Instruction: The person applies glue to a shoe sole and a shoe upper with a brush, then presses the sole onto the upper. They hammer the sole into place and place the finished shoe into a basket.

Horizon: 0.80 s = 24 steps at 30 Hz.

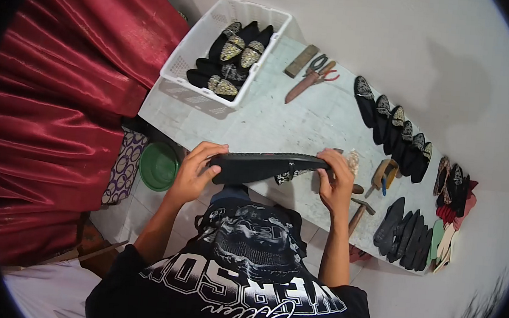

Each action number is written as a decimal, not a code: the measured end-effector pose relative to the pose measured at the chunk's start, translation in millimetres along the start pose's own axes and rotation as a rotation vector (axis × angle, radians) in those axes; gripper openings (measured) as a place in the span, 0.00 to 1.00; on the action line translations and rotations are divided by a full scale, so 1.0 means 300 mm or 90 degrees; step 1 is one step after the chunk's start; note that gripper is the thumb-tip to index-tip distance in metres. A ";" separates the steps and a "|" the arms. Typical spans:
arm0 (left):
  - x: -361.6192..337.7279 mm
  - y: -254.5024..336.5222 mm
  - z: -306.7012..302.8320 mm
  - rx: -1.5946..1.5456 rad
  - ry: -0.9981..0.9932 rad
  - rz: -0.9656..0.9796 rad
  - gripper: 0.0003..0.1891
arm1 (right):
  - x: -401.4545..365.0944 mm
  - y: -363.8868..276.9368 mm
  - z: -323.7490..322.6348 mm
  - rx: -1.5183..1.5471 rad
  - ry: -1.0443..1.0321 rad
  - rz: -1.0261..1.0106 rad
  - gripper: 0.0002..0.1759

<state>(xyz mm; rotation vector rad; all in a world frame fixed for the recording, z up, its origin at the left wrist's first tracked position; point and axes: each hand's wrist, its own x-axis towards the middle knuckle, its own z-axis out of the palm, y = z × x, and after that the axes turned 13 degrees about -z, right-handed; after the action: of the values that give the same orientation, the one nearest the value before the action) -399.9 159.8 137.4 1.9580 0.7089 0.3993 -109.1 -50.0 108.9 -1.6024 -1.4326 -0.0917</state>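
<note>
A black flat shoe (248, 168) is held up sideways between my two hands, over the table's near edge. My left hand (195, 169) grips one end, with the thumb below and the fingers along the top. At the other end, my right hand (337, 180) closes around the tip between thumb and fingers. The shoe's dark sole edge faces upward. A black-and-white patterned part (289, 175) shows just below the shoe, partly hidden by it. Close to my right hand, a hammer (359, 215) lies at the table's front edge.
On the pale table (210, 111) stands a white basket (174, 72) of decorated shoes. Pliers (317, 64), a knife in a brown sheath (302, 87) and a block (301, 61) lie behind. Shoes (396, 125) line the wall; soles (407, 234) lie right. A green basin (159, 166) sits below left.
</note>
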 end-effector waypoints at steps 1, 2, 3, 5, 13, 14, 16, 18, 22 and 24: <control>0.017 -0.075 -0.040 -0.158 -0.016 -0.083 0.18 | 0.023 -0.025 0.062 0.066 -0.023 0.093 0.12; 0.020 -0.141 -0.081 -0.320 -0.031 -0.171 0.17 | 0.042 -0.053 0.116 0.132 -0.052 0.189 0.11; 0.020 -0.189 -0.138 -0.467 -0.089 -0.318 0.16 | 0.062 -0.071 0.169 0.173 -0.082 0.247 0.10; 0.043 -0.283 -0.239 -0.551 -0.098 -0.390 0.17 | 0.082 -0.091 0.288 0.184 -0.062 0.289 0.12; 0.282 -0.508 -0.453 -0.794 -0.068 -0.469 0.26 | 0.193 -0.152 0.596 0.317 -0.014 0.455 0.17; 0.335 -0.533 -0.463 -0.769 -0.056 -0.454 0.27 | 0.209 -0.161 0.618 0.343 0.004 0.476 0.18; 0.469 -0.501 -0.493 -0.701 -0.051 -0.440 0.23 | 0.250 -0.174 0.679 0.386 0.024 0.473 0.16; 0.609 -0.531 -0.506 -0.648 -0.041 -0.406 0.20 | 0.289 -0.181 0.746 0.473 0.050 0.469 0.13; 0.884 -0.539 -0.540 -0.591 -0.011 -0.429 0.14 | 0.408 -0.145 0.886 0.477 0.005 0.425 0.12; 1.022 -0.549 -0.562 -0.586 -0.026 -0.427 0.14 | 0.488 -0.110 0.957 0.510 0.016 0.434 0.19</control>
<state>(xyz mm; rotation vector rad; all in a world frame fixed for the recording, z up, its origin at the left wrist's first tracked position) -305.7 527.9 64.5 0.8000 0.8943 0.2017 -235.9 243.9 60.0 -1.2914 -0.6781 0.7591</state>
